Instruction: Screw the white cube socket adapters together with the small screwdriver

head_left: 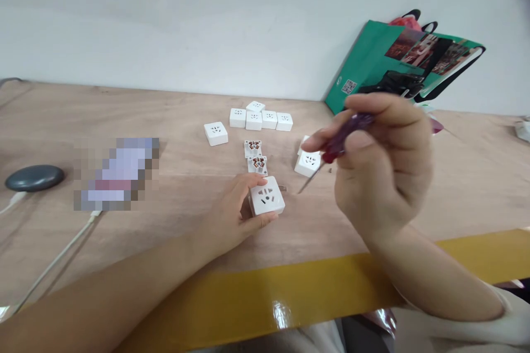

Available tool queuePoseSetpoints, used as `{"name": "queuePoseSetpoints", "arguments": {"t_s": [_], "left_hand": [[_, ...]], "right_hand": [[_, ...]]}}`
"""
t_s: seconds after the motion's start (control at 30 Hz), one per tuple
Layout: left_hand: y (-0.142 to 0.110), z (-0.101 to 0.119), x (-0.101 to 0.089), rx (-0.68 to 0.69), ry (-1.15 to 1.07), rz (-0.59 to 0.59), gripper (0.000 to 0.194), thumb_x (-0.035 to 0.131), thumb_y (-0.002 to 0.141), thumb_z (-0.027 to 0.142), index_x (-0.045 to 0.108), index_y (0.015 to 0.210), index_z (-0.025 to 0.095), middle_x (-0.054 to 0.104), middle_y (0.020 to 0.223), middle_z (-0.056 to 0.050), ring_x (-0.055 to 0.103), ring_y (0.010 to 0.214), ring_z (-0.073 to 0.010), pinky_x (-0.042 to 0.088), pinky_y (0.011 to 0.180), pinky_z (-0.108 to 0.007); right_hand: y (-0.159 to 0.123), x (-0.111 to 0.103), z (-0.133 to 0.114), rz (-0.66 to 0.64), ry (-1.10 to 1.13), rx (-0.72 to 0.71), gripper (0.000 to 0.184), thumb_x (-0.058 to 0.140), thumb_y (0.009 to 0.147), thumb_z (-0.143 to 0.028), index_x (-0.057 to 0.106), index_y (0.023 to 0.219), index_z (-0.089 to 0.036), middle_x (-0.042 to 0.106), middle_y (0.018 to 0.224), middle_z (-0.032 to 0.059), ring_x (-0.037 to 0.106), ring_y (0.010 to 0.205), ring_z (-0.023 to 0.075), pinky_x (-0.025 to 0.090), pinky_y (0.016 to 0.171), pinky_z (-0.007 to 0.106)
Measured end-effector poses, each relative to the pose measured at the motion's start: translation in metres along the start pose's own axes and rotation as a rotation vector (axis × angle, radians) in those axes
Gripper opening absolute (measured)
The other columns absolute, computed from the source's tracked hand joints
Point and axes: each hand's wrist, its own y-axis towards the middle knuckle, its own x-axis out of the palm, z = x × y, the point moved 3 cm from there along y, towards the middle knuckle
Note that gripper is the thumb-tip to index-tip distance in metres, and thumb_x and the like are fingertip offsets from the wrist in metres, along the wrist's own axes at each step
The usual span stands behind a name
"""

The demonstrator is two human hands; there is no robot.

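My left hand [232, 212] rests on the wooden table [174, 204], its fingers closed around a white cube socket [267, 196] with the socket holes facing up. My right hand [383, 168] is raised above the table to the right, gripping a screwdriver [343, 138] with a purple-red handle. The screwdriver's thin shaft points down and left towards the table, ending a little to the right of the held socket. Two opened socket bodies with copper parts showing, one [253, 148] behind the other [257, 165], lie just behind the held socket.
Several white socket cubes [260, 118] sit in a row further back, one apart [216, 133] to the left and another [307, 164] under my right hand. A green bag [372, 66] leans on the wall. A dark round object [34, 177], a white cable [58, 259] and a blurred item lie left. Yellow tape [290, 292] edges the table.
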Motion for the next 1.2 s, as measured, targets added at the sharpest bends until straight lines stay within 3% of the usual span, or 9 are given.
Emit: {"name": "queuePoseSetpoints", "arguments": {"t_s": [0.07,0.17,0.23,0.3,0.47,0.57,0.77,0.9,1.2], "left_hand": [[0.001,0.001,-0.001,-0.048,-0.015,-0.006,0.039,0.062,0.081,0.034,0.042,0.115,0.026,0.052,0.123,-0.006,0.051,0.114,-0.0242,0.044,0.095,-0.042],[0.002,0.001,-0.003,-0.130,-0.099,-0.011,0.037,0.057,0.084,0.040,0.043,0.115,0.024,0.058,0.111,-0.005,0.057,0.102,-0.0223,0.049,0.086,-0.039],[0.003,0.002,-0.003,-0.156,-0.169,-0.002,0.034,0.051,0.088,0.043,0.044,0.115,0.023,0.060,0.105,-0.005,0.059,0.097,-0.0207,0.050,0.084,-0.037],[0.003,0.004,-0.002,-0.156,-0.218,-0.007,0.032,0.047,0.090,0.044,0.046,0.114,0.022,0.060,0.105,-0.005,0.059,0.097,-0.0200,0.050,0.084,-0.036],[0.001,0.006,0.001,-0.120,-0.237,-0.070,0.035,0.043,0.092,0.046,0.043,0.119,0.024,0.058,0.117,-0.007,0.055,0.110,-0.0222,0.047,0.092,-0.038],[-0.001,0.004,-0.001,-0.089,-0.078,-0.081,0.047,0.050,0.087,0.049,0.039,0.125,0.025,0.053,0.126,-0.008,0.049,0.119,-0.0257,0.041,0.100,-0.045],[-0.001,-0.005,0.005,0.004,0.309,-0.247,0.047,0.061,0.081,0.043,0.048,0.122,0.027,0.045,0.136,-0.007,0.044,0.123,-0.0288,0.039,0.101,-0.048],[0.002,-0.014,0.009,0.109,0.362,-0.218,0.038,0.050,0.089,0.039,0.049,0.124,0.025,0.052,0.129,-0.007,0.048,0.120,-0.0255,0.041,0.100,-0.045],[0.009,-0.024,0.002,0.165,0.421,-0.173,0.041,0.045,0.092,0.034,0.045,0.131,0.024,0.045,0.135,-0.010,0.047,0.122,-0.0259,0.042,0.102,-0.045]], "right_hand": [[0.003,-0.008,0.002,-0.017,-0.093,0.004,0.023,0.040,0.088,-0.014,0.053,0.100,-0.027,0.051,0.077,0.0008,0.054,0.062,0.0133,0.049,0.057,0.030],[-0.008,-0.006,0.013,-0.422,-0.345,-0.066,0.020,0.054,0.083,-0.023,0.054,0.103,-0.023,0.054,0.080,0.0018,0.053,0.065,0.0136,0.049,0.055,0.028],[-0.026,0.000,0.024,-0.689,-0.481,-0.155,0.043,0.062,0.078,-0.036,0.050,0.116,-0.021,0.057,0.097,0.0071,0.057,0.076,0.0164,0.052,0.057,0.030],[-0.042,0.005,0.033,-0.750,-0.589,-0.200,0.050,0.060,0.080,-0.040,0.046,0.124,-0.019,0.056,0.110,0.0116,0.060,0.080,0.0179,0.053,0.056,0.030],[-0.055,0.015,0.036,-0.687,-0.613,-0.271,0.029,0.046,0.084,-0.010,0.055,0.110,-0.016,0.062,0.105,0.0107,0.063,0.082,0.0179,0.054,0.060,0.029],[-0.038,-0.004,0.037,-0.590,-0.580,-0.205,0.021,0.052,0.082,-0.016,0.059,0.101,-0.020,0.065,0.094,0.0062,0.063,0.079,0.0182,0.052,0.061,0.029],[0.005,-0.099,0.083,-0.217,-0.644,0.642,0.020,0.064,0.075,-0.037,0.061,0.079,-0.018,0.059,0.068,0.0013,0.051,0.060,0.0128,0.037,0.052,0.025],[-0.003,-0.125,0.126,-0.310,-0.455,1.081,0.028,0.068,0.069,-0.041,0.057,0.075,-0.016,0.049,0.059,-0.0029,0.035,0.047,0.0060,0.022,0.044,0.023],[-0.008,-0.120,0.151,-0.218,-0.321,1.090,0.038,0.062,0.071,-0.054,0.051,0.064,-0.018,0.043,0.049,-0.0043,0.029,0.039,0.0047,0.015,0.038,0.023]]}}
